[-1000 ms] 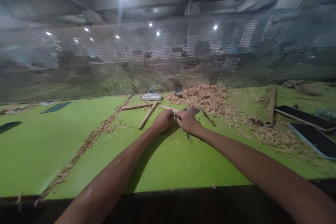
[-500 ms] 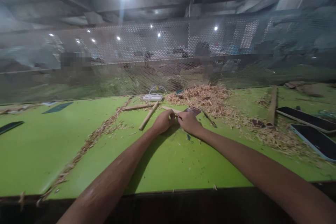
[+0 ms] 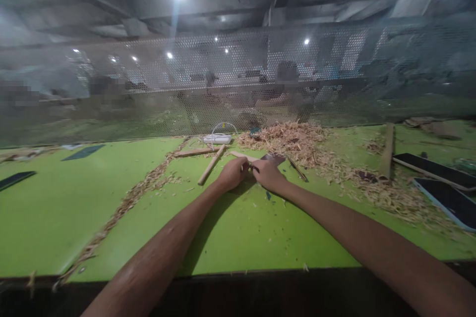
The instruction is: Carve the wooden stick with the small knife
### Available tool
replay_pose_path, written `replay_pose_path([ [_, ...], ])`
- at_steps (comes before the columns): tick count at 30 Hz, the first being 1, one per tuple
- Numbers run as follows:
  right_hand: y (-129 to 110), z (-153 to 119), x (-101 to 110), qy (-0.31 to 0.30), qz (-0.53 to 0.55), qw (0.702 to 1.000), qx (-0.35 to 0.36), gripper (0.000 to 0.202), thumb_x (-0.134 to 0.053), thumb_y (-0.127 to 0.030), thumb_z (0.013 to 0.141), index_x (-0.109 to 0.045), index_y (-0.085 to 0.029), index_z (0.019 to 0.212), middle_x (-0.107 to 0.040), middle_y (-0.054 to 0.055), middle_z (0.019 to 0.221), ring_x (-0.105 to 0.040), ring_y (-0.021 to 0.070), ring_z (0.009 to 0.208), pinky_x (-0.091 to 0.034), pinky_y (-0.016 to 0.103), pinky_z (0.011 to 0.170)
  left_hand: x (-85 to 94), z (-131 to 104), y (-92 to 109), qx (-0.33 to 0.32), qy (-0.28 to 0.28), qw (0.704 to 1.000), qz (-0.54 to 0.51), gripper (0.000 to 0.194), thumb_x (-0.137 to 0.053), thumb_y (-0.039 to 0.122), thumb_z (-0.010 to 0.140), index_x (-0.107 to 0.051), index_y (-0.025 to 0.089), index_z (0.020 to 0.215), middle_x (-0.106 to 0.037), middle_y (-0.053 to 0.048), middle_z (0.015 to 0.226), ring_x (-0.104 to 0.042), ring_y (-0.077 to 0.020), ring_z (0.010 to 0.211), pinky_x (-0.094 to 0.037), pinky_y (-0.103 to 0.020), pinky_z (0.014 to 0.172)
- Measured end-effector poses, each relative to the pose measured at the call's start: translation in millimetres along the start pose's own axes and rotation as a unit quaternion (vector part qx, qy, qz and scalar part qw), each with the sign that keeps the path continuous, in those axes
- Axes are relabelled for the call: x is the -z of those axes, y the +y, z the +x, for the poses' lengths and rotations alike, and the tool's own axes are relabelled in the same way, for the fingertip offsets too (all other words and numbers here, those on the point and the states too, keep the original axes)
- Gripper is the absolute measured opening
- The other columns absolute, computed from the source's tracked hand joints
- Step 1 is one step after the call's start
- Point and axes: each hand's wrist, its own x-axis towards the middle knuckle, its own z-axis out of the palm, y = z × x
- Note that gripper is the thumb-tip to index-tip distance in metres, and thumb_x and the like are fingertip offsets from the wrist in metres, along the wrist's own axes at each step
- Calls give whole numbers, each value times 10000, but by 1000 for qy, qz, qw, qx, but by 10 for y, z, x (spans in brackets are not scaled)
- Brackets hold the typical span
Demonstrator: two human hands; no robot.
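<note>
My left hand [image 3: 234,172] and my right hand [image 3: 267,173] meet above the middle of the green tabletop [image 3: 241,237]. Both are closed, fingertips pinched close together; whatever lies between them is too small and hidden to name. Just beyond the fingers is a pale wooden strip [image 3: 241,156], partly covered by the hands. A dark brown flat piece [image 3: 274,159] lies behind my right hand, with a thin dark pointed tool [image 3: 298,170] beside it. To the left of my left hand rests a round wooden stick [image 3: 211,164].
A heap of wood shavings [image 3: 290,138] lies at the back, trailing right. Phones [image 3: 446,200] and a wooden piece [image 3: 387,153] are at the right. A white power strip [image 3: 217,138] stands before the perforated metal screen [image 3: 238,84]. Dark green sheets [image 3: 82,152] lie left.
Both hands stay in nearly the same place, fingers still pinched together. The view has shifted very slightly; the things on the table have not visibly moved.
</note>
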Motion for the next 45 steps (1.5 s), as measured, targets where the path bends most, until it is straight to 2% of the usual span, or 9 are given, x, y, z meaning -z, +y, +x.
replay_pose_path([
  [9,9,4,-20,-8,-30,1000,3,251,-530,-130,996,-780,-110,993,-774,128,991,-646,202,856,-429,292,782,-24,-14,7,-4,8,1000,7,148,-551,140,925,-680,165,857,-667,-38,755,-519,-179,658,-338,-278,640],
  [18,43,10,-56,3,-13,1000,9,239,-544,-128,971,-781,-108,995,-776,133,1001,-647,204,848,-462,304,796,-20,-19,42,-1,5,1000,21,126,-562,109,912,-662,166,862,-675,-37,776,-536,-183,686,-328,-276,648],
  [30,75,43,-75,11,18,1000,0,229,-552,-92,939,-777,-98,902,-756,110,866,-613,176,759,-405,263,715,-30,-32,121,19,8,999,44,135,-557,93,914,-646,174,851,-703,-57,840,-556,-194,733,-325,-278,642],
  [35,47,38,-67,24,1,1000,-19,237,-545,-114,964,-781,-95,947,-772,121,934,-636,191,818,-410,270,745,-53,-9,100,30,21,999,38,134,-551,93,915,-644,175,863,-694,-47,831,-558,-191,736,-341,-278,653],
  [40,48,40,-74,34,18,998,-47,265,-541,-121,984,-785,-107,1088,-785,116,1060,-665,195,908,-433,271,789,-75,11,25,38,35,998,40,114,-582,99,907,-651,175,857,-685,-35,804,-556,-176,711,-355,-275,663],
  [45,46,31,-68,36,0,998,-44,259,-533,-143,1005,-786,-108,1047,-784,113,1034,-658,191,892,-435,278,805,-68,0,0,46,33,998,25,109,-588,97,892,-666,170,868,-691,-30,810,-574,-165,700,-376,-263,652],
])
